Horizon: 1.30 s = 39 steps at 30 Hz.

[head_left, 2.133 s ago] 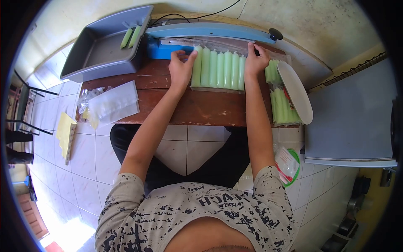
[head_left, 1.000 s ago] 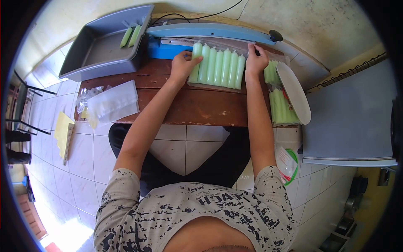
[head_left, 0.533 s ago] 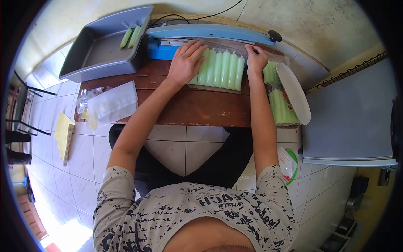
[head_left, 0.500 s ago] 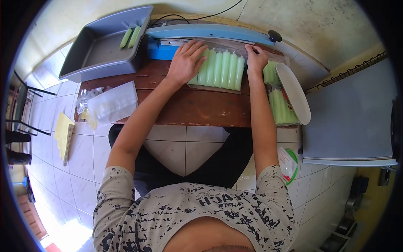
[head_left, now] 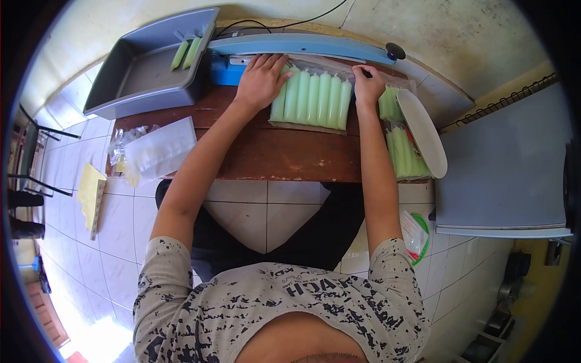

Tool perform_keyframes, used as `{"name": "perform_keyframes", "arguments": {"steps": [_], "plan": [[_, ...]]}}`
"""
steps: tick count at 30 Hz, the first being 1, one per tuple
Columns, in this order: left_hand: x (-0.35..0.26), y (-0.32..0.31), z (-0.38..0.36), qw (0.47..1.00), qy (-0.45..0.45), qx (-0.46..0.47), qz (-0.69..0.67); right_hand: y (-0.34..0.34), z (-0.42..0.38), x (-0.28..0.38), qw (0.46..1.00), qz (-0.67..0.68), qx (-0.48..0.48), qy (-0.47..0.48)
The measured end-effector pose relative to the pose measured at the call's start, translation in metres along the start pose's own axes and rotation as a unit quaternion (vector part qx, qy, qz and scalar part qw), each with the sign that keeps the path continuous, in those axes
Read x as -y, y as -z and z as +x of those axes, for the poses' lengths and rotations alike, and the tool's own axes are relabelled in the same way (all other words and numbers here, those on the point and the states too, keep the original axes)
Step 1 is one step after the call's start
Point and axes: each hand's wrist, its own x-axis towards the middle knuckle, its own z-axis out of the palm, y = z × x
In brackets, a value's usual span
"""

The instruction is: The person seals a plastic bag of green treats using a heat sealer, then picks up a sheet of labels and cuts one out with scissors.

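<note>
A clear plastic bag (head_left: 308, 123) lies flat on the wooden table, holding a row of several pale green ice pops (head_left: 311, 97). My left hand (head_left: 261, 81) rests over its upper left corner, fingers stretched out and the thumb over the leftmost pops. At the upper right corner, my right hand (head_left: 368, 85) is closed in a pinch on the bag's edge. Just behind the bag stands a blue impulse sealer (head_left: 227, 71), its long light-blue arm (head_left: 302, 43) raised over the bag's far end and ending in a black knob (head_left: 395, 51).
A grey bin (head_left: 145, 66) with a few green pops stands back left. Empty plastic bags (head_left: 160, 148) lie at the table's left edge. More bagged pops (head_left: 404, 151) and a white oval tray (head_left: 420, 130) sit at right, near a grey fridge (head_left: 502, 163).
My left hand has shifted slightly left, showing more of the leftmost pops. My right hand keeps its pinch at nearly the same spot.
</note>
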Motion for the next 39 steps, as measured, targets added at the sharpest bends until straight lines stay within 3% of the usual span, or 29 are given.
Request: {"name": "perform_keyframes", "arguments": {"steps": [6, 9, 11, 12, 14, 18, 20, 23, 29, 31, 34, 39], "plan": [[0.002, -0.005, -0.001, 1.0, 0.006, -0.013, 0.004, 0.007, -0.005, 0.015, 0.998, -0.054, 0.004, 0.016], [0.003, -0.009, -0.001, 1.0, 0.007, -0.021, 0.011, 0.011, -0.014, 0.024, 0.995, -0.048, -0.027, 0.087], [0.002, -0.009, -0.001, 1.0, 0.01, -0.022, 0.012, 0.023, -0.024, 0.038, 0.955, -0.129, -0.042, 0.264], [0.0, -0.006, 0.001, 1.0, 0.01, -0.022, 0.008, 0.028, -0.029, 0.046, 0.955, -0.13, -0.042, 0.264], [-0.001, -0.006, 0.001, 1.0, 0.012, -0.022, 0.004, 0.032, -0.039, 0.06, 0.893, -0.163, -0.061, 0.415], [0.0, -0.01, 0.0, 0.999, 0.015, -0.032, 0.011, 0.023, -0.052, 0.068, 0.87, -0.133, 0.076, 0.468], [0.0, -0.011, 0.001, 0.999, 0.013, -0.035, 0.01, 0.017, -0.055, 0.073, 0.867, -0.138, 0.112, 0.466], [-0.001, -0.012, 0.001, 0.999, 0.018, -0.043, 0.0, 0.008, -0.057, 0.076, 0.811, -0.169, 0.216, 0.516], [-0.005, -0.008, 0.001, 0.995, 0.001, -0.094, -0.035, -0.006, -0.055, 0.067, 0.81, -0.252, 0.22, 0.482], [-0.004, -0.007, 0.0, 0.99, -0.093, -0.107, -0.023, -0.007, -0.054, 0.067, 0.812, -0.254, 0.228, 0.473], [-0.006, -0.008, 0.0, 0.981, -0.163, -0.075, -0.071, -0.007, -0.051, 0.064, 0.817, -0.254, 0.23, 0.463], [-0.01, -0.01, 0.004, 0.99, -0.113, -0.038, -0.079, -0.005, -0.039, 0.058, 0.833, -0.233, 0.207, 0.458]]}}
